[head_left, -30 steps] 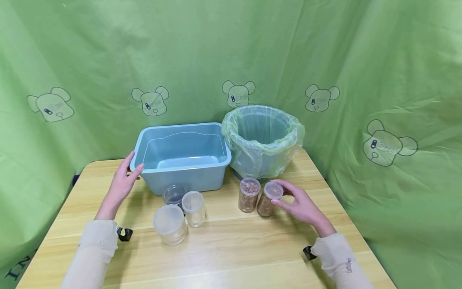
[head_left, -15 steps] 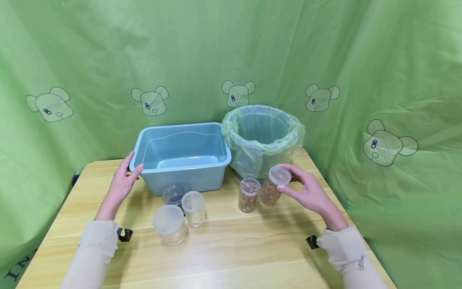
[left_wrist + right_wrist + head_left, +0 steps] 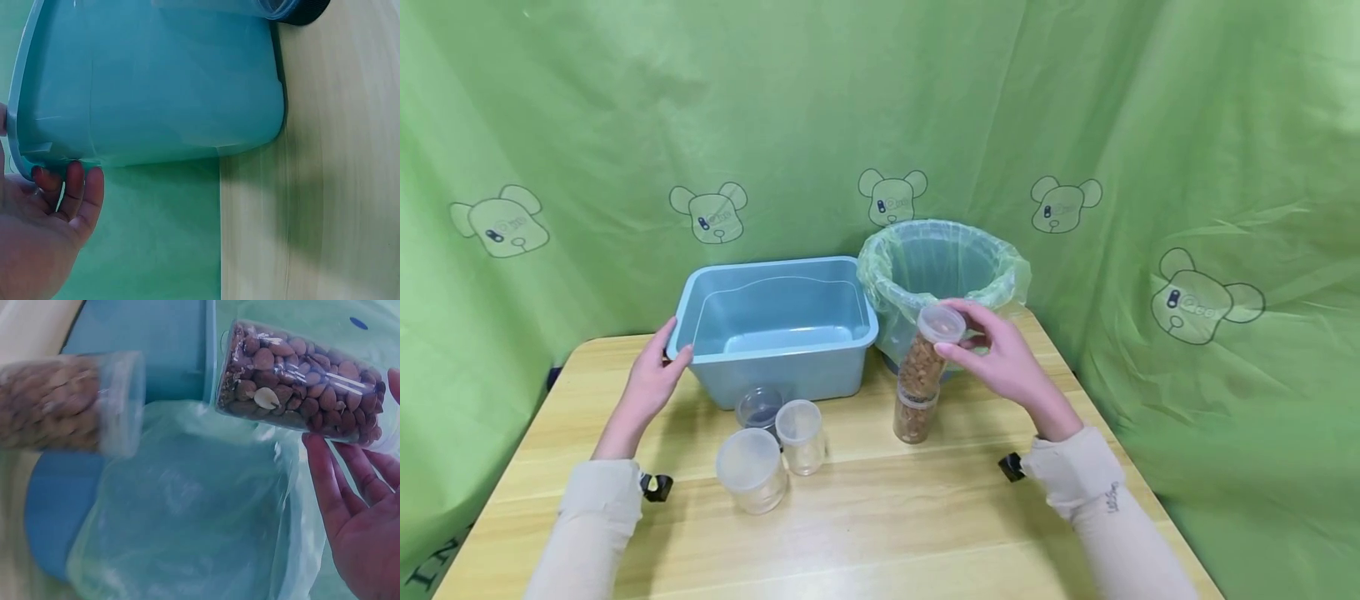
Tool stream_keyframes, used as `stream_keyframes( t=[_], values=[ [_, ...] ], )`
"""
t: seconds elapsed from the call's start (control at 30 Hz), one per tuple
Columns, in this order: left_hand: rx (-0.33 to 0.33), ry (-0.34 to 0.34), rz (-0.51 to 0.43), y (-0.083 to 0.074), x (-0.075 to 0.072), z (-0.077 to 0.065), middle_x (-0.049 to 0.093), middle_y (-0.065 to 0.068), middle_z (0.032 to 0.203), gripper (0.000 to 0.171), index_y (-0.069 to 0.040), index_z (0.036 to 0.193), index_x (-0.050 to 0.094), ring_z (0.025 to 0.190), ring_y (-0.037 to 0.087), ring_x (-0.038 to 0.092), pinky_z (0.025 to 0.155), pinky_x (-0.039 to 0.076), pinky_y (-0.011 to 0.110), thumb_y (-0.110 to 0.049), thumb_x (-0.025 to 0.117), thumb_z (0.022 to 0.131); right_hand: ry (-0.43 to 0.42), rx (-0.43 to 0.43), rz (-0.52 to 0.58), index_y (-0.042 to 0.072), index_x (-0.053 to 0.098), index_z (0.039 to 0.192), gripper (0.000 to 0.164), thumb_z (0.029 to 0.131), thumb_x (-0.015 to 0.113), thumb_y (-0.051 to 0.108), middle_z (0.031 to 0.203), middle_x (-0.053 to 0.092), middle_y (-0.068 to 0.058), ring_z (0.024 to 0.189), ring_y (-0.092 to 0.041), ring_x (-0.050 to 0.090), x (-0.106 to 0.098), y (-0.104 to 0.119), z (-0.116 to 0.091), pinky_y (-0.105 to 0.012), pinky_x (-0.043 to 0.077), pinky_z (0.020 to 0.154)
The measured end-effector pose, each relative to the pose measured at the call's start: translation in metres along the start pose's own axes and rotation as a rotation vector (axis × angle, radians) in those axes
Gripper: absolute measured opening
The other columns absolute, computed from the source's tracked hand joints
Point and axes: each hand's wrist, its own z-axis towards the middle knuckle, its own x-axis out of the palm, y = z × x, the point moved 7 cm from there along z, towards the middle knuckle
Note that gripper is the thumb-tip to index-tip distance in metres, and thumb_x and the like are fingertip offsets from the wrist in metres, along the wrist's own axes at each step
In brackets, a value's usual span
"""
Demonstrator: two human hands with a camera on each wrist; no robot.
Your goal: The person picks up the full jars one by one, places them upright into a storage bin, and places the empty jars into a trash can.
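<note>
My right hand holds a clear jar of brown nuts by its whitish lid, thumb on one side and fingers on the other. The jar is off the table, slightly tilted, above a second jar of nuts standing upright. A gap separates the held jar from the standing jar in the right wrist view. My left hand grips the left rim of a blue plastic tub. In the left wrist view, the fingers of that hand curl under the rim.
Behind the nut jars stands a bin lined with a thin green bag. In front of the tub are a wide lidded jar, a narrower lidded jar and a dark-based clear container. A green curtain surrounds the wooden table.
The right hand has lifted its nut jar off the table and carried it left, above the other nut jar. The left hand stays on the tub's rim.
</note>
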Motion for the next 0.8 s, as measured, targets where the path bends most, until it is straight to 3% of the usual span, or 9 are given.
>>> stream_keyframes(
  t=[0.17,0.37,0.5,0.8],
  values=[
    [-0.01,-0.001,0.016,-0.002,-0.001,0.0,0.026,0.039,0.161,0.072,0.001,0.165,0.011,0.143,0.057,0.038,0.116,0.039,0.065,-0.024,0.049,0.108,0.002,0.004,0.037,0.014,0.058,0.143,0.053,0.094,0.077,0.02,0.129,0.067,-0.008,0.11,-0.022,0.063,0.012,0.015,0.031,-0.034,0.058,0.089],
    [-0.008,0.01,0.035,-0.002,-0.001,-0.002,0.027,0.04,0.16,0.071,0.002,0.164,0.011,0.142,0.057,0.038,0.115,0.039,0.066,-0.022,0.048,0.108,-0.04,-0.015,0.078,0.012,0.059,0.141,0.052,0.094,0.078,0.023,0.125,0.067,-0.01,0.107,-0.023,0.064,0.032,0.029,0.062,-0.032,0.058,0.087],
    [-0.005,0.009,0.043,0.0,-0.002,-0.004,0.03,0.04,0.159,0.07,0.001,0.164,0.012,0.139,0.055,0.042,0.112,0.043,0.066,-0.021,0.047,0.108,-0.057,-0.021,0.076,0.012,0.059,0.14,0.053,0.093,0.079,0.026,0.122,0.067,-0.008,0.104,-0.023,0.063,0.049,0.039,0.081,-0.037,0.059,0.084],
    [-0.005,-0.01,0.038,-0.002,-0.002,-0.011,0.029,0.039,0.16,0.071,0.0,0.165,0.013,0.142,0.056,0.039,0.114,0.041,0.065,-0.02,0.049,0.107,-0.053,-0.003,0.102,0.012,0.06,0.138,0.051,0.094,0.078,0.03,0.122,0.067,-0.006,0.105,-0.024,0.063,0.091,0.048,0.118,-0.039,0.055,0.087]
  ],
)
